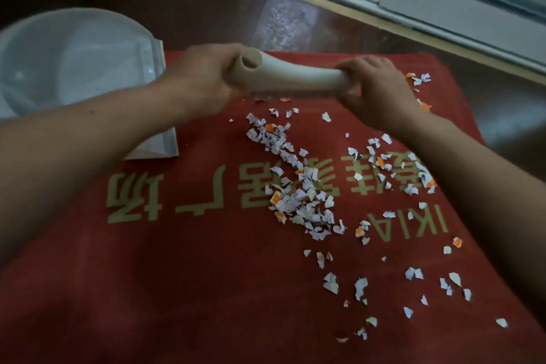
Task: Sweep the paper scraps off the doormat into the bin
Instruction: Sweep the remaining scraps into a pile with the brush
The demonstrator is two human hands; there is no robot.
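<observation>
A red doormat (206, 275) with gold lettering fills the floor in front of me. Several white and orange paper scraps (298, 195) lie in a loose heap at its middle, and others are strewn to the right and near edge. Above the mat's far part I hold a rolled beige sheet (292, 74) like a tube. My left hand (204, 80) grips its open left end. My right hand (375, 86) grips the right end. A white bin (59, 50) lined with a clear bag stands at the mat's far left corner.
A white flat sheet or bag (159, 151) lies between the bin and the mat's left edge. A metal door or window frame (413, 0) runs along the far side on dark glossy floor (206, 9).
</observation>
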